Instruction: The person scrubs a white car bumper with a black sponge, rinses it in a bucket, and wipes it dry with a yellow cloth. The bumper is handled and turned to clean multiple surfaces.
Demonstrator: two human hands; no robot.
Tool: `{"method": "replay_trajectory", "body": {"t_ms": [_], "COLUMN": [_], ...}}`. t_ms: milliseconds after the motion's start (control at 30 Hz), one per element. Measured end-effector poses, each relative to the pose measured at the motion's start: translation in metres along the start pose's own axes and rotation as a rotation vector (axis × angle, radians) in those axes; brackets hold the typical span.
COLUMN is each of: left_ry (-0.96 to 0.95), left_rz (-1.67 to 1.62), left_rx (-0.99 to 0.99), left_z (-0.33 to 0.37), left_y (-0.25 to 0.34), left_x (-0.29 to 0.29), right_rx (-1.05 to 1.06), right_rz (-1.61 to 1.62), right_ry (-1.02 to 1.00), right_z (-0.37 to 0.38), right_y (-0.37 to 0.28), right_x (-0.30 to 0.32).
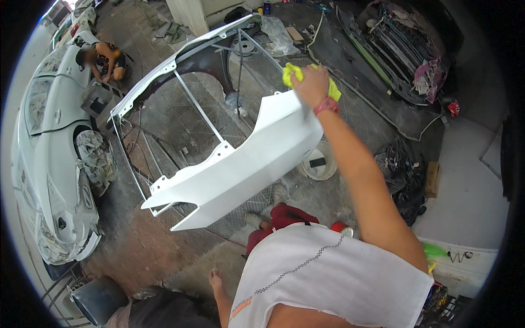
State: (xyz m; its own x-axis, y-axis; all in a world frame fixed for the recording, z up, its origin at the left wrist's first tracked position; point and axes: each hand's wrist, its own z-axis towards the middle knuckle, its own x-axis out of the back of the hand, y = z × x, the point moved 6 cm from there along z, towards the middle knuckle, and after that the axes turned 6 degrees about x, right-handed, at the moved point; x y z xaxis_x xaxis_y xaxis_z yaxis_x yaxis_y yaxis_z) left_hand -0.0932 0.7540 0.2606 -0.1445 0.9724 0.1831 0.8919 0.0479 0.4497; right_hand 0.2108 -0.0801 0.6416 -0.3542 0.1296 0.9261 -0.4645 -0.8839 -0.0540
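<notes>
A white car fender (235, 175) lies on a thin metal stand (198, 106) in front of me. My right hand (313, 87), with a red band at its wrist, is stretched out over the fender's far right end. Bunched under its fingers is a bright yellow cloth (334, 90), which sticks out on both sides of the hand. My left hand (216, 279) hangs low at my left side, away from the fender. Its fingers look loose, and I see nothing in them.
A white car (54, 136) with masking film stands at the left, where another person (106, 60) crouches. A white bucket (320, 164) sits by the fender's right end. Dark bumper parts (372, 60) lie at the far right. A grey drum (98, 300) is at lower left.
</notes>
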Motion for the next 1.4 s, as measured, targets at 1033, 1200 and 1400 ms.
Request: {"method": "replay_trajectory", "body": {"t_ms": [1033,1200,1400], "left_ry": [-0.117,-0.149,-0.23], "left_rz": [0.97,0.979,0.849], "left_rx": [-0.228,-0.286,-0.37], "left_z": [-0.085,-0.08,-0.08], "left_y": [0.15,0.185,0.219], "left_x": [-0.172,-0.187,-0.211], "right_rx": [-0.22,-0.131,-0.422], "right_rz": [0.677,0.608,0.653], "right_ry": [0.129,-0.04,0.207], "right_z": [-0.178,-0.225,-0.162], "right_y": [-0.002,-0.016,0.047], "right_x": [-0.064,-0.065,-0.074]}}
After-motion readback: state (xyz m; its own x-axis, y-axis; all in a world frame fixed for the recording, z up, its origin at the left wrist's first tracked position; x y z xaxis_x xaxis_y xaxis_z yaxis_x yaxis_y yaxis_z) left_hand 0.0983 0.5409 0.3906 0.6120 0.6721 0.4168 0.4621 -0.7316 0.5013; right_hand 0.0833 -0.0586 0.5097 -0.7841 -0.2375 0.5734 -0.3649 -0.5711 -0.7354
